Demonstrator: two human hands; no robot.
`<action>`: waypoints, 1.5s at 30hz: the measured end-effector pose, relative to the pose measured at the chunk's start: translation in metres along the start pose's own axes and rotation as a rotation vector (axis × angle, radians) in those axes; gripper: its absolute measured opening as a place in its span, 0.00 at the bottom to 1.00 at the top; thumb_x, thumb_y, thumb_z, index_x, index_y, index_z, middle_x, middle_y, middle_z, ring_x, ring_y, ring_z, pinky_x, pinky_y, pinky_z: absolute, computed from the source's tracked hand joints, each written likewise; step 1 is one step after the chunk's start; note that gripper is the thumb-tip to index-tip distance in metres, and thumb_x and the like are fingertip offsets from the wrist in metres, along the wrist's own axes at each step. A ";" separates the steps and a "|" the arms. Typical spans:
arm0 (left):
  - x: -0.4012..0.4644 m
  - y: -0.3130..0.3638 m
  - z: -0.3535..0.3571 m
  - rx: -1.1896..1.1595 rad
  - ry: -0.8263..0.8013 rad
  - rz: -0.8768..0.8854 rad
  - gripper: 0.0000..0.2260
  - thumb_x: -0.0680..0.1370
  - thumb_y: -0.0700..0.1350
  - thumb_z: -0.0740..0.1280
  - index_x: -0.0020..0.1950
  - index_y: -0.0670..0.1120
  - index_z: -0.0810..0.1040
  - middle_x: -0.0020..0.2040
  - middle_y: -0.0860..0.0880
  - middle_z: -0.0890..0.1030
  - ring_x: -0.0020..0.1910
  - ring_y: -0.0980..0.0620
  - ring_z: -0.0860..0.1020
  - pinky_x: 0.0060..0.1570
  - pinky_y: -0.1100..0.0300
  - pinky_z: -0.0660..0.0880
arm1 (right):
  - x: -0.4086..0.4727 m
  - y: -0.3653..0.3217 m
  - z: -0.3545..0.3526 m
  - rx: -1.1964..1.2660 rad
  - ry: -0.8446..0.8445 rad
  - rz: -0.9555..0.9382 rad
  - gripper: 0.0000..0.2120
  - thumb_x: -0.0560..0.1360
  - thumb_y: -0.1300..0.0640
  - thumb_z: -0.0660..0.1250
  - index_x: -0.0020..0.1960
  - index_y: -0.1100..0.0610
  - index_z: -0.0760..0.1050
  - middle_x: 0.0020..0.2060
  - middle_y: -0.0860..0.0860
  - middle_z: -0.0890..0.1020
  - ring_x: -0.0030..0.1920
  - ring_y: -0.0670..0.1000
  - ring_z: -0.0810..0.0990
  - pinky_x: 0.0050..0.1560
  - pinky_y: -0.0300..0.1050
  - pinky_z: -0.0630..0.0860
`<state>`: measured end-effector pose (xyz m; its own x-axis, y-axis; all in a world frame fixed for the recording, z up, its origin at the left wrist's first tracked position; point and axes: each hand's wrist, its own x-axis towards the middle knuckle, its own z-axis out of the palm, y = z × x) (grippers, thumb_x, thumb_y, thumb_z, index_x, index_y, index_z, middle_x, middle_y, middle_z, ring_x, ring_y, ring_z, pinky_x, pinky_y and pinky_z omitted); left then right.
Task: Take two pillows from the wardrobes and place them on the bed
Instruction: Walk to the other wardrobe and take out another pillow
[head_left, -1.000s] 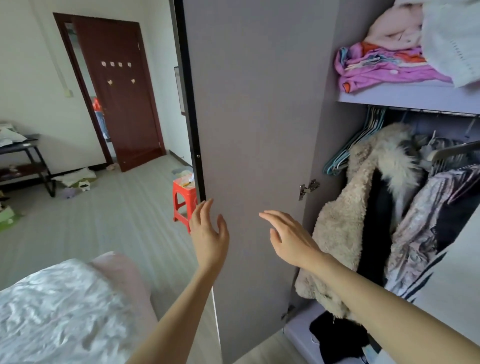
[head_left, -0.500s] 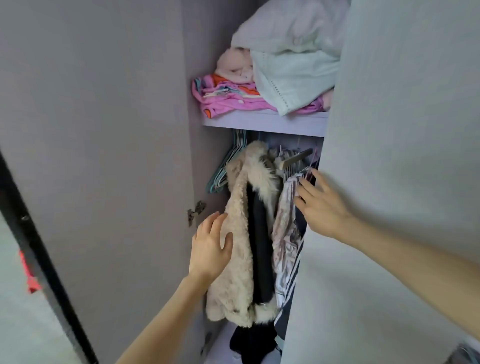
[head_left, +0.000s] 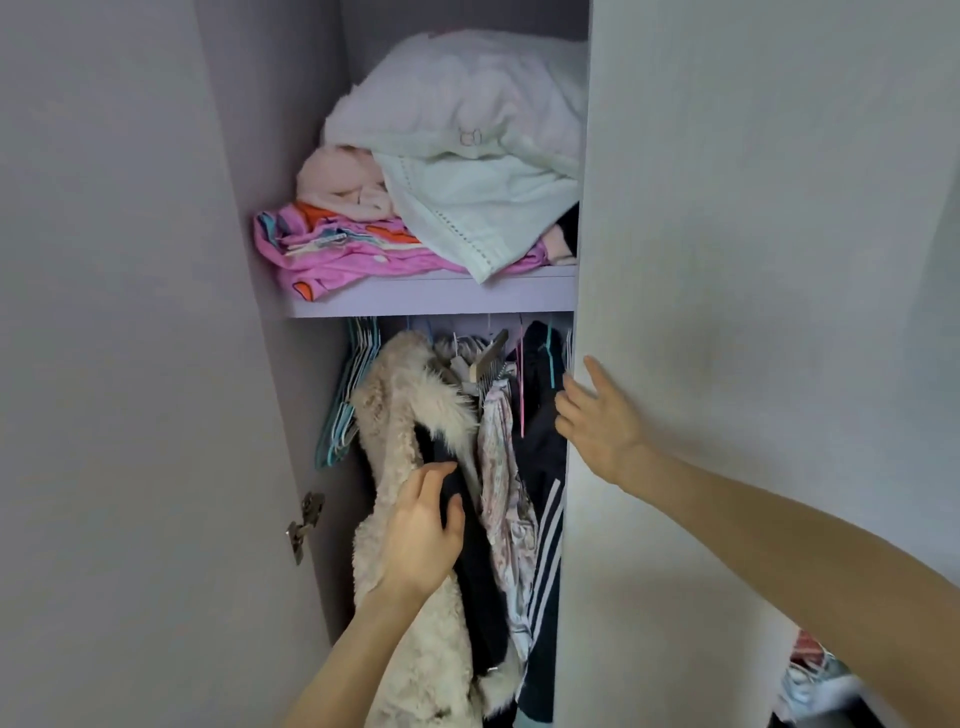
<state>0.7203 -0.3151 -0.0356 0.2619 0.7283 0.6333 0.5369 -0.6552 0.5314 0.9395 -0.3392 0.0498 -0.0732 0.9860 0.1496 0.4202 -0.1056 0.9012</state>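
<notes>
Wardrobe (head_left: 156, 364) open, shelf (head_left: 431, 299) holding white bedding (head_left: 467, 119) over pink clothes (head_left: 332, 249), coats (head_left: 400, 415) hanging below, left hand (head_left: 423, 535) relaxed on fur coat, right hand (head_left: 597, 415) flat-fingered at door (head_left: 753, 260) edge, no clear pillow.

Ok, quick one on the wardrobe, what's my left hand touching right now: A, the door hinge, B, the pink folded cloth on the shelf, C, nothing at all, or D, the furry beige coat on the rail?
D: the left hand lies against the furry beige coat hanging below the shelf, fingers at its dark inner edge, while the right hand is at the edge of the right door.
</notes>
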 end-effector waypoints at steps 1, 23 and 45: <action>-0.002 -0.002 -0.001 -0.006 -0.014 -0.005 0.14 0.77 0.38 0.62 0.62 0.43 0.72 0.60 0.47 0.74 0.59 0.49 0.73 0.53 0.66 0.67 | -0.004 -0.001 -0.003 0.009 0.019 0.011 0.25 0.77 0.50 0.58 0.72 0.52 0.57 0.72 0.54 0.60 0.73 0.59 0.50 0.70 0.68 0.43; -0.010 0.195 0.097 -0.366 -0.423 0.764 0.25 0.77 0.45 0.62 0.73 0.49 0.59 0.73 0.45 0.61 0.70 0.45 0.63 0.66 0.51 0.63 | -0.289 0.003 0.004 0.436 0.484 0.522 0.08 0.68 0.63 0.61 0.41 0.64 0.77 0.46 0.61 0.81 0.63 0.60 0.71 0.65 0.59 0.68; -0.002 0.367 0.217 -0.266 -0.669 1.039 0.31 0.77 0.44 0.59 0.74 0.56 0.45 0.77 0.48 0.41 0.75 0.46 0.49 0.65 0.50 0.63 | -0.379 0.079 0.085 0.634 0.221 1.178 0.25 0.64 0.75 0.65 0.61 0.65 0.74 0.65 0.68 0.69 0.66 0.69 0.66 0.45 0.54 0.80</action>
<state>1.0907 -0.5128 0.0361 0.8576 -0.2448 0.4523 -0.3222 -0.9412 0.1015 1.0772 -0.7099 0.0293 0.4987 0.3049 0.8114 0.6702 -0.7293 -0.1379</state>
